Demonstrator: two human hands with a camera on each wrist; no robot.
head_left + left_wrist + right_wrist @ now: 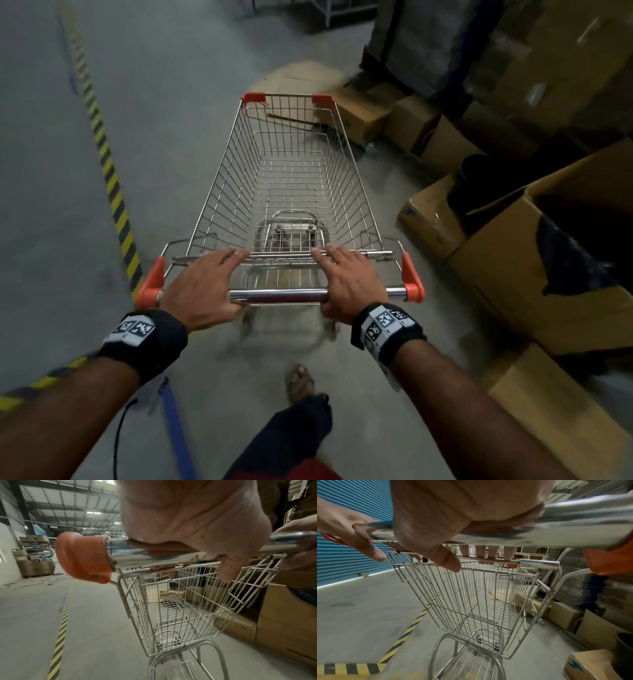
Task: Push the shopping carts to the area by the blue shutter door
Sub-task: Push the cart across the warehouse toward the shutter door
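Note:
An empty wire shopping cart (291,171) with orange corner caps stands right in front of me on the concrete floor. My left hand (205,287) lies over the left part of its chrome handle (277,294). My right hand (349,281) lies over the right part. Each palm presses on the bar, the thumb hooks beneath it, and the fingers reach forward and curl over the basket's rear rail (537,561). The left wrist view shows my left hand (188,520) on the handle (154,553). The blue shutter door (342,534) is to the left in the right wrist view, behind the cart (479,601).
Cardboard boxes (548,274) crowd the right side close to the cart. More boxes (363,109) and a broom (301,123) lie ahead of its front. A yellow-black floor stripe (109,178) runs along the left, with open concrete beyond. My foot (299,380) steps behind the cart.

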